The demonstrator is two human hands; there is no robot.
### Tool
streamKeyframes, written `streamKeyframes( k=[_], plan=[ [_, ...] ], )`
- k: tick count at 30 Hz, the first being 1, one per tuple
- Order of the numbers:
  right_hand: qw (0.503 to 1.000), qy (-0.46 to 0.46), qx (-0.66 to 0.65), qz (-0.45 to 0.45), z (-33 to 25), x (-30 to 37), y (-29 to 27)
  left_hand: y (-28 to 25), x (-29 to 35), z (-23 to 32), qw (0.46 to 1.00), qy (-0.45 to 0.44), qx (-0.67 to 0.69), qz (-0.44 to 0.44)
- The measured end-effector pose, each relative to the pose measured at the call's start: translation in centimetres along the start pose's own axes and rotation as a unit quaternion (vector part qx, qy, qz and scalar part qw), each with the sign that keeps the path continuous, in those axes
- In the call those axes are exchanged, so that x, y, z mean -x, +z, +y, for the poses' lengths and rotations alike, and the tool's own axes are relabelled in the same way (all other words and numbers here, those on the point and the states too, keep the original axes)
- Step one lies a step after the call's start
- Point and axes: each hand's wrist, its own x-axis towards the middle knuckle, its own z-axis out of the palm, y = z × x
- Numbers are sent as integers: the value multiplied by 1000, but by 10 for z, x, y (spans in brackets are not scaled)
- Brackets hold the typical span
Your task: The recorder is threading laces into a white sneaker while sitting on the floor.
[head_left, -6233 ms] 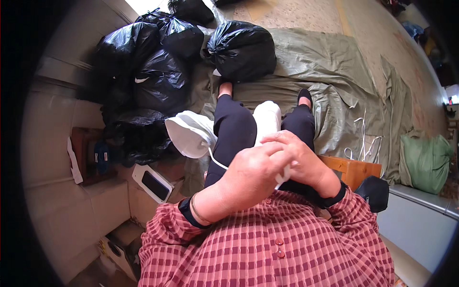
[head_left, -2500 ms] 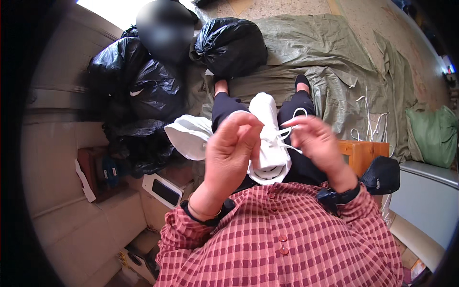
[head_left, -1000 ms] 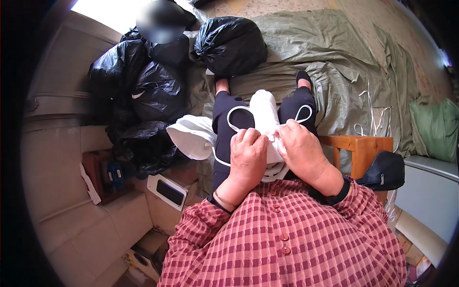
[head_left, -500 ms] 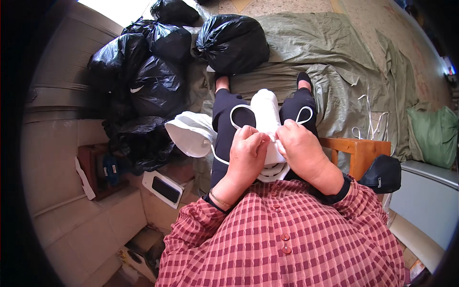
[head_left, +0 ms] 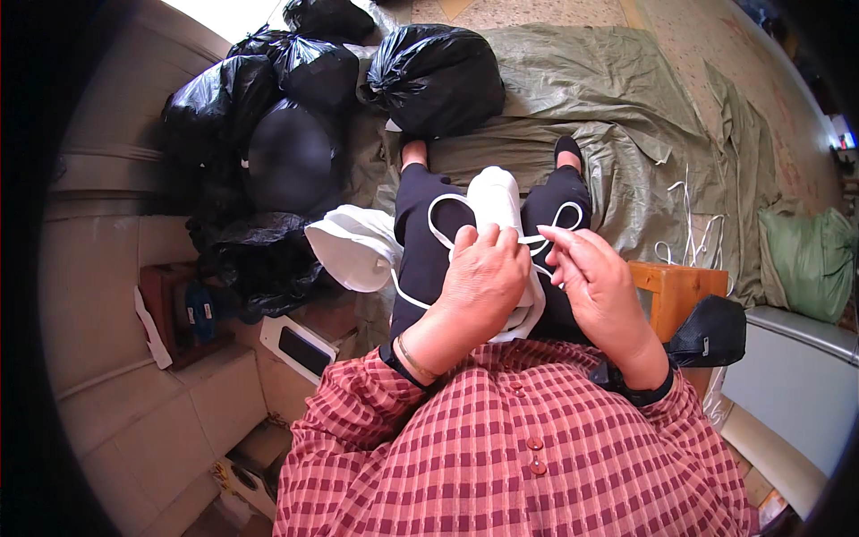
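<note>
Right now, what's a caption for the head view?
Left hand and right hand at looped white cord, above dark trousers.

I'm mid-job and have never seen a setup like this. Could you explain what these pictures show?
There's no robot here: one person works with bare hands. Every picture comes from the left of two wide cameras on their head, looking down, so straight edges bend. Between the thighs, in dark trousers, lies a white shoe-like item with looped white cord. The left hand covers part of it; the right hand has its fingertips by the cord, exact grip unclear. Beyond are black bags and a greenish sheet.
</note>
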Motion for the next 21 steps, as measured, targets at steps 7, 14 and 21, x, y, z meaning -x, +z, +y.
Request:
streamKeyframes(
  k=[7,14,21],
  plan=[
    [981,124,-135,62,9,20,5,2,-9,-3,997,45,-48,-47],
    [996,-49,-4,81,22,18,20,-4,-35,-29,714,-271,592,257],
    [994,-18,10,108,19,10,17,-11,-14,-32,922,-97,359,110]
  ],
)
